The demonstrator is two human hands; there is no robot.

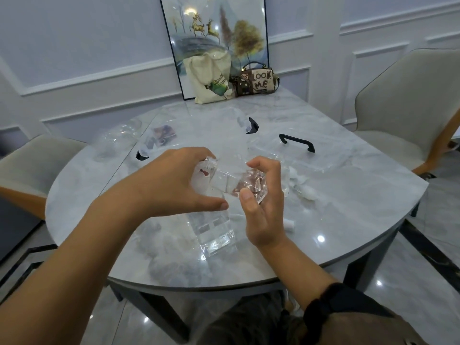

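**Item in hand.** One small clear faceted piece (225,181) of glass or acrylic, lying roughly level, is held in the air between both hands, just above the bench and directly over the block listed below. What exactly it is cannot be told through the glare.

**Left hand** (174,180). Its fingers are curled over the ridged left end of the piece, with the thumb stretched underneath.

**Right hand** (261,202). It is clamped on the angular right end, pinched between thumb and bent fingers.

**Below.** One clear rectangular acrylic block (214,232) rests on the grey marble-patterned bench (348,207).

**Also present.** A clear box with a black bar handle (297,141), a cream canvas tote bag (211,78), a brown lettered handbag (258,82), a framed deer painting (214,28) and a pale upholstered chair (408,103).

**Handling note (judgement).** The step appears to be the joining or turning of the two ends.
- One end is best kept fixed while the other is worked.
- The axis should be kept straight.
- Pressure should be spread across flat faces rather than edges, since smooth facets are likely to slip.
- The work is best kept low over the bench, so that a drop would be short.
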